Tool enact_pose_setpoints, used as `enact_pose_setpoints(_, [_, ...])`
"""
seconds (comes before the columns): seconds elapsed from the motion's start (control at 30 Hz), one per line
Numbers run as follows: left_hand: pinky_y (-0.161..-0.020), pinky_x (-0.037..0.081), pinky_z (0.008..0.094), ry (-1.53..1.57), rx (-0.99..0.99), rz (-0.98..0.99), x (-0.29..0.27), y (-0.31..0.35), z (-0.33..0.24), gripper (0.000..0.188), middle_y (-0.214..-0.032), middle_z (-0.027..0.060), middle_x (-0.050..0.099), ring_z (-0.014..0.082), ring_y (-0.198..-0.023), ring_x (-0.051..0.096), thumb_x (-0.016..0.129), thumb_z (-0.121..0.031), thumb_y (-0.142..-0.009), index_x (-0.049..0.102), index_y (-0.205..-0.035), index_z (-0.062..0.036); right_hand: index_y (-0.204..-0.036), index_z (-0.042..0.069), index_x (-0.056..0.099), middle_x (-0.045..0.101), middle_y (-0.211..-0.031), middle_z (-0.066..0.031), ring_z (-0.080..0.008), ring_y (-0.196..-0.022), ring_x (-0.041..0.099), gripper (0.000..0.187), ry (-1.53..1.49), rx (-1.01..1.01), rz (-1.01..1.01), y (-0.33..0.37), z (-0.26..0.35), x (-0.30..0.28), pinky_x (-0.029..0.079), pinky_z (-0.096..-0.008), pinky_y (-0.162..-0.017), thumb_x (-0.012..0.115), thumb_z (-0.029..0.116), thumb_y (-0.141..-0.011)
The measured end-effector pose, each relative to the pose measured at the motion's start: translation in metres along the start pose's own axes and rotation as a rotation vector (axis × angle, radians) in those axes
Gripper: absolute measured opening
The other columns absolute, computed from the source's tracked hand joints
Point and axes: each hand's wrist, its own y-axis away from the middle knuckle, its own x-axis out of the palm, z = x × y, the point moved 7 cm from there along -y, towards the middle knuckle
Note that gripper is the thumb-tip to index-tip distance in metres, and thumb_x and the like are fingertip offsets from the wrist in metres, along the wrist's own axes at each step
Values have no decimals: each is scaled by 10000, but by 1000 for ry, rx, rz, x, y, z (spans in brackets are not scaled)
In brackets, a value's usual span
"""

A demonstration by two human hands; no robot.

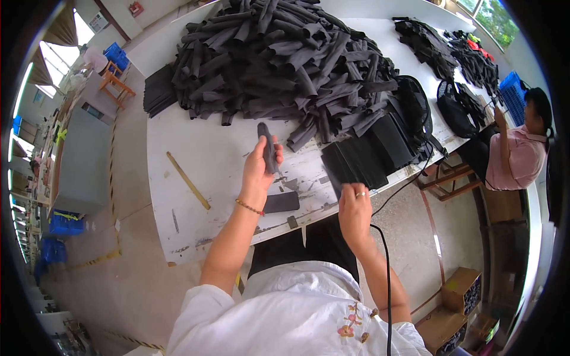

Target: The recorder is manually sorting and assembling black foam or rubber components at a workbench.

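Note:
My left hand (pixel 259 163) is raised over the table with its fingers wrapped round a dark fabric tube (pixel 267 145), held nearly upright. At the table's front edge, my right hand (pixel 355 210) is closed, its fingertips pinching the near edge of a flat black fabric piece (pixel 347 172). That piece lies at the left end of a row of overlapping flat black pieces (pixel 389 139). Below my left hand, one flat dark piece (pixel 282 202) rests by itself near the table edge. Behind both hands rises a big heap of dark fabric tubes (pixel 279 59).
A yellowish wooden strip (pixel 189 181) lies on the white table (pixel 172 219) at left. Dark flat pieces (pixel 159 92) are stacked beyond it. A black mesh bag (pixel 412 104) and a hanging black cable (pixel 387 285) are at right. A co-worker (pixel 516 148) sits farther right.

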Motion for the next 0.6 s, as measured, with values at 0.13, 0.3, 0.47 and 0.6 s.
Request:
enact_pose_setpoints(0.13, [-738, 529, 360, 15, 5, 55, 8, 10, 3, 425, -940, 151, 650, 258, -831, 647, 487, -387, -1016, 542, -1261, -44, -1226, 45, 531, 575, -918, -135, -278, -797, 574, 407, -505, 220, -117, -33, -21, -4, 485, -407, -695, 541, -89, -841])
enact_pose_setpoints(0.3, [-899, 520, 393, -45, -3, 117, 20, 24, 8, 371, -1059, 159, 646, 305, -955, 668, 534, -197, -997, 474, -1329, -44, -1090, 22, 498, 518, -889, -111, -207, -746, 514, 234, -748, 221, -7, -35, -32, 30, 449, -333, -664, 535, -64, -876])
enact_pose_setpoints(0.47, [-925, 544, 394, -82, 16, 161, 13, 24, 10, 374, -1071, 150, 642, 318, -1045, 652, 631, -139, -940, 506, -1271, -20, -982, 13, 475, 494, -915, -100, -205, -763, 487, 240, -679, 272, 89, -36, -5, 25, 419, -320, -650, 677, 39, -856])
enact_pose_setpoints(0.6, [-867, 576, 381, -27, -13, 124, 9, 18, 13, 265, -1044, 129, 642, 296, -967, 678, 661, -104, -912, 541, -1127, -5, -993, 8, 480, 525, -959, -154, -340, -838, 522, 294, -459, -38, 1, -36, 9, 14, 438, -405, -716, 719, 70, -834])
